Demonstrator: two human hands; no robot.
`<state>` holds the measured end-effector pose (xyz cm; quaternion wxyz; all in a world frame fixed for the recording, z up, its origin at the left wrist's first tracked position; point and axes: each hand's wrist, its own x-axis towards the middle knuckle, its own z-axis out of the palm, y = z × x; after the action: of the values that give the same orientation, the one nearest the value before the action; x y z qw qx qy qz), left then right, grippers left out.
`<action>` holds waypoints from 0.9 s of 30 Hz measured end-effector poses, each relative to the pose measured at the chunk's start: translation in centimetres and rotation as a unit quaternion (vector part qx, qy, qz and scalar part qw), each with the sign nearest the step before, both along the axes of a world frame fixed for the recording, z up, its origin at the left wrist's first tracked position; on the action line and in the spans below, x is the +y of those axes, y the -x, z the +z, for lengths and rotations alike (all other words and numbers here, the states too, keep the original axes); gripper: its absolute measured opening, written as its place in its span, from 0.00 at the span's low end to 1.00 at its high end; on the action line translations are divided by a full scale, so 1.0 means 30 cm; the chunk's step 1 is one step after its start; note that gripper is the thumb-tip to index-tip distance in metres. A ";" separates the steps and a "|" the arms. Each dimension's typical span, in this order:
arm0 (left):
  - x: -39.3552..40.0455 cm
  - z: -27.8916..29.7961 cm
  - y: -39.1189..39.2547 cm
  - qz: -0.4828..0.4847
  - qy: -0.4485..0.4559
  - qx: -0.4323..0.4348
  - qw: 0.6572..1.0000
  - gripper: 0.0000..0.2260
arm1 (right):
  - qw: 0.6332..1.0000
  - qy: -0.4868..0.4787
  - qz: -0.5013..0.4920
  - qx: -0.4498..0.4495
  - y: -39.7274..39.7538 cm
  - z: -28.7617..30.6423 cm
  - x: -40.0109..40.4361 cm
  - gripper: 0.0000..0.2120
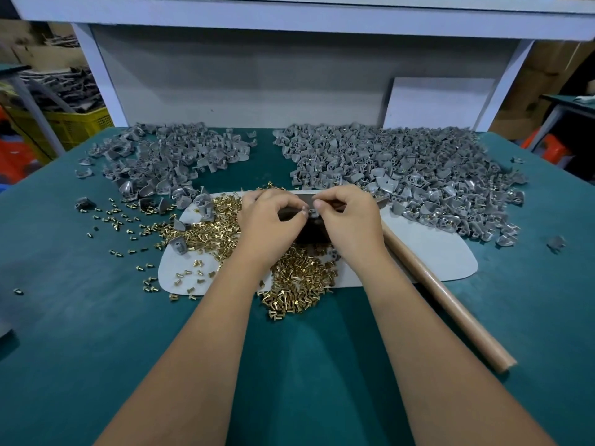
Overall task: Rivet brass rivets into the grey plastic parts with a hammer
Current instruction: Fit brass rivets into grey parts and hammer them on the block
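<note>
Grey plastic part (311, 211) is pinched between 2 hands, left (269, 220) and right (349, 220), between 2 grey heaps.

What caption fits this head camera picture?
Two hands fit a brass rivet into a grey part between piles.

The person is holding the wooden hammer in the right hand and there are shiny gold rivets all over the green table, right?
Not quite. In the head view the hammer's long wooden handle lies on the table, untouched. Both the right hand and left hand pinch a small grey plastic part. The shiny brass rivets do litter the green table.
</note>
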<state>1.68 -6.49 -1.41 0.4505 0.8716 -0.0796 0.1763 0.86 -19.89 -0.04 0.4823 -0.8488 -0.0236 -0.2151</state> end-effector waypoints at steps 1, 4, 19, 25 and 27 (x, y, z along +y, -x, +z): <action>0.000 -0.002 -0.001 0.000 0.002 0.000 1.000 0.07 | 1.000 0.015 0.002 0.000 0.000 -0.001 0.003 0.04; 0.001 -0.007 -0.004 -0.002 0.007 -0.001 1.000 0.07 | 0.999 0.051 0.002 -0.008 0.000 -0.004 0.011 0.04; -0.001 -0.014 -0.010 0.016 -0.006 -0.013 1.000 0.05 | 0.956 0.290 0.001 -0.049 -0.015 0.039 0.002 0.05; 0.000 -0.010 -0.011 0.013 -0.008 -0.003 1.000 0.04 | 0.980 0.195 -0.017 -0.038 -0.006 0.001 0.011 0.03; 0.002 -0.008 -0.010 0.008 -0.001 0.003 1.000 0.04 | 0.986 0.162 -0.007 -0.031 -0.006 -0.005 0.008 0.03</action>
<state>1.98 -6.43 -1.66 0.4482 0.8734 -0.0713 0.1769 1.04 -19.66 -0.19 0.3362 -0.9088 -0.0672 -0.2377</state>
